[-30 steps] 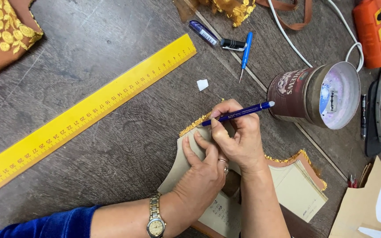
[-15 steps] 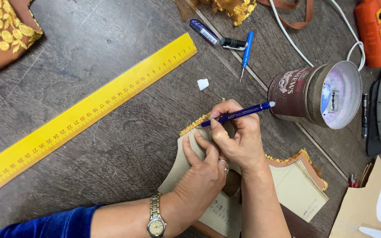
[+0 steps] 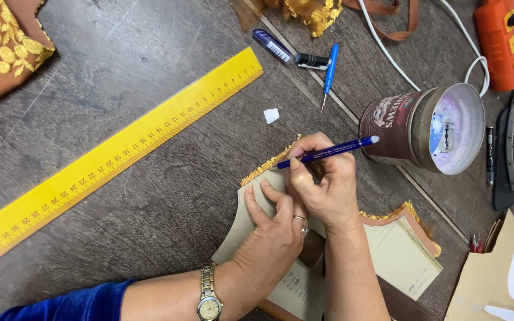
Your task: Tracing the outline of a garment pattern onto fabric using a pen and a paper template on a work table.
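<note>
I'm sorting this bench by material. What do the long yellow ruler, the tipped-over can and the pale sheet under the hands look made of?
Yellow ruler: likely plastic or painted wood; flat, matte, evenly coloured. Can: metal, judging by its shiny silvery inside and rim, with a brown printed wrap. Pale sheet: probably card or stiff paper; matte beige, curving without creasing under the left hand.

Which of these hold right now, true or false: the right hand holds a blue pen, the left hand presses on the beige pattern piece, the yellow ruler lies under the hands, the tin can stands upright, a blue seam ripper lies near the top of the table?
1. The right hand holds a blue pen. True.
2. The left hand presses on the beige pattern piece. True.
3. The yellow ruler lies under the hands. False: it lies apart, to their left.
4. The tin can stands upright. False: it lies on its side, open end showing.
5. A blue seam ripper lies near the top of the table. True.
</note>
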